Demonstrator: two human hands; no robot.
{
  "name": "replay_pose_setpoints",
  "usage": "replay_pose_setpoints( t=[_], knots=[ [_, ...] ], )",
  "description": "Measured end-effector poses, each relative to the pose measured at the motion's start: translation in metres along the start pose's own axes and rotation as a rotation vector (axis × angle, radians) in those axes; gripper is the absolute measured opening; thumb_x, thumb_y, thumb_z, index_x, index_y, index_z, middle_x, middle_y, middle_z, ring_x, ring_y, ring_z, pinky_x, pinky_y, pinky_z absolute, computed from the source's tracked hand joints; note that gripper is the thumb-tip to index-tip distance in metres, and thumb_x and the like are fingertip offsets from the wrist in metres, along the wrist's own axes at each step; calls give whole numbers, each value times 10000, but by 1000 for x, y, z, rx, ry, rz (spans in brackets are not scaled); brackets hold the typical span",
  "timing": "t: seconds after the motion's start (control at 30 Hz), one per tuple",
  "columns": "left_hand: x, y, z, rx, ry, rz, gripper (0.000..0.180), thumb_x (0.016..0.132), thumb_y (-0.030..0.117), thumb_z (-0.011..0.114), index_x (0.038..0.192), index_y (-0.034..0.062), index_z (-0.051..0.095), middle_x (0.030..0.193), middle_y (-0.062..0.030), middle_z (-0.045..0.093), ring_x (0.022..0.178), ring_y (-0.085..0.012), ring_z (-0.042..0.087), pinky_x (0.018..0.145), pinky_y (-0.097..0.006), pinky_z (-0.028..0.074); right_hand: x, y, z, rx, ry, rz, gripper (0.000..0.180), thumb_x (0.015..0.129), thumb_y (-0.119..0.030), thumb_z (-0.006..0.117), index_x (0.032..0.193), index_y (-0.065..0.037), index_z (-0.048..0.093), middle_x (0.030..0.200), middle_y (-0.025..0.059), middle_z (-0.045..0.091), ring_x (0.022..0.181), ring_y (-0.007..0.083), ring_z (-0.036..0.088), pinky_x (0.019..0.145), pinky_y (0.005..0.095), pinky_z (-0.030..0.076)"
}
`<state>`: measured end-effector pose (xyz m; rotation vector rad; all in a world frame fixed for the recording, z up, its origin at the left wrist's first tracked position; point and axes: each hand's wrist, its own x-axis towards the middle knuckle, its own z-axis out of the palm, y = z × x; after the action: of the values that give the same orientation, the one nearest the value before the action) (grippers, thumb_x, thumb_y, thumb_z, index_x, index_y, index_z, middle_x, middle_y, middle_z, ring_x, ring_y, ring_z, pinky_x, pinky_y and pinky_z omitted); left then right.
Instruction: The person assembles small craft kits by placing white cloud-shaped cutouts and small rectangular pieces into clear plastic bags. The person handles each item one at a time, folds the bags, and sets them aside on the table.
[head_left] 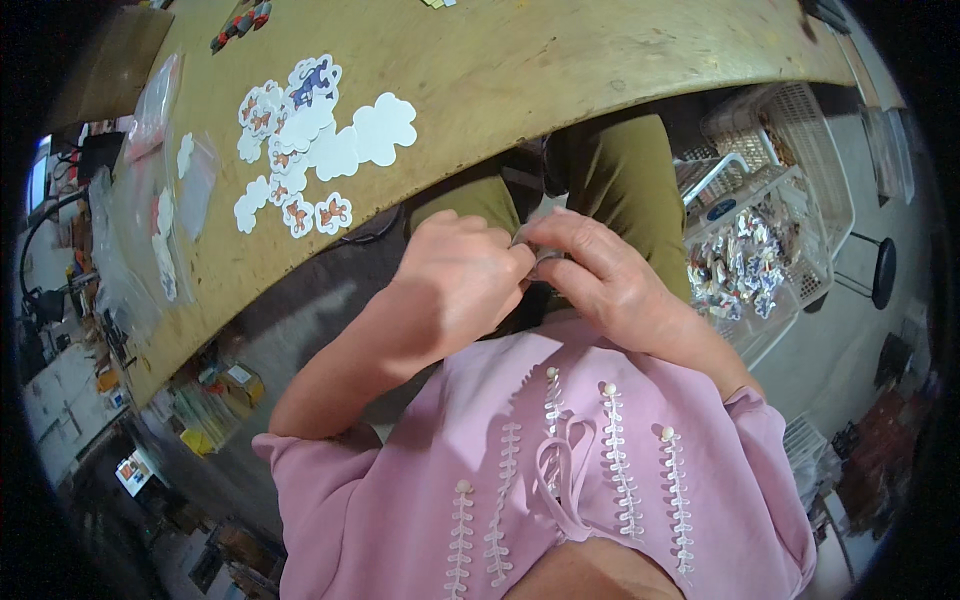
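Wooden table edge, left hand and right hand together pinching small clear piece

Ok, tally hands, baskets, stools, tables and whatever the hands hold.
Hands: 2 (left hand, right hand)
Grey piece pinched between them: 1
Baskets: 2 (upper basket, lower basket)
Stool: 1
Table: 1
Total: 7
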<state>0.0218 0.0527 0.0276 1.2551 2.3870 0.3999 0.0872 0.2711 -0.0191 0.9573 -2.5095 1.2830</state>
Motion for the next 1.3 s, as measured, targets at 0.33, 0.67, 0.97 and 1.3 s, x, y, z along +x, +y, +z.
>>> replay_pose_setpoints(
  t=[0.33,0.67,0.97,1.3],
  knots=[
    [-17,0,-15,-460,499,-137,478,759,101,902,1206,90,735,921,-78,730,732,-262,688,722,-351,564,5,6,-16,-60,72,42,152,888,-14,703,1021,38,650,1207,192,678,1101,387,702,1073,548,577],
    [-13,-2,43,-815,724,-92,140,938,-61,751,1075,-43,726,1034,-101,735,916,-136,681,799,-267,547,24,-9,-25,167,139,293,254,834,96,746,1061,-13,715,1203,154,676,1045,303,708,883,375,574],
    [-11,8,58,-1378,824,-156,56,1034,-21,661,1044,-32,715,988,-38,701,822,-43,627,696,-203,515,17,1,-20,1045,262,748,105,1032,-42,725,1127,-2,705,1028,11,738,977,74,680,873,240,544],
    [7,8,46,-809,806,-211,146,844,-36,752,969,23,703,930,-82,701,839,-217,678,766,-340,540,23,-12,-7,517,278,662,66,986,-14,724,1046,1,748,896,68,769,854,116,714,749,274,564]
  ],
)
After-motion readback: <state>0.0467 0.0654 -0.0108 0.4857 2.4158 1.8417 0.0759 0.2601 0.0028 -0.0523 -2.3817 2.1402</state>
